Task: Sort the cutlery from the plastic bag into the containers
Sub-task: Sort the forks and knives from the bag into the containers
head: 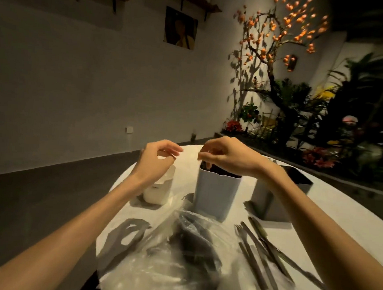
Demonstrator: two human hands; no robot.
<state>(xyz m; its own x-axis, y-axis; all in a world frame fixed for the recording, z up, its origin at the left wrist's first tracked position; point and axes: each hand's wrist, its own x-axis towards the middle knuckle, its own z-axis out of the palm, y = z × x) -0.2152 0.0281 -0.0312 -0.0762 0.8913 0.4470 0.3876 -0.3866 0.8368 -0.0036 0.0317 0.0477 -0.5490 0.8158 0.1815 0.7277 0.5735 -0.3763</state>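
Note:
A clear plastic bag (179,251) with dark cutlery inside lies on the white round table (338,216) in front of me. Three containers stand behind it: a white one (158,192) at the left, a pale blue-grey one (216,193) in the middle and a grey one (269,205) at the right. My right hand (225,156) hovers over the middle container, its fingertips bunched on the top of a dark cutlery piece (206,165) standing inside. My left hand (158,158) hangs above the white container with loosely curled fingers and holds nothing.
Several dark knives and forks (267,250) lie loose on the table to the right of the bag. The bag's handles (127,232) sprawl toward the left table edge. A plant bed with a decorated tree (281,60) fills the back right.

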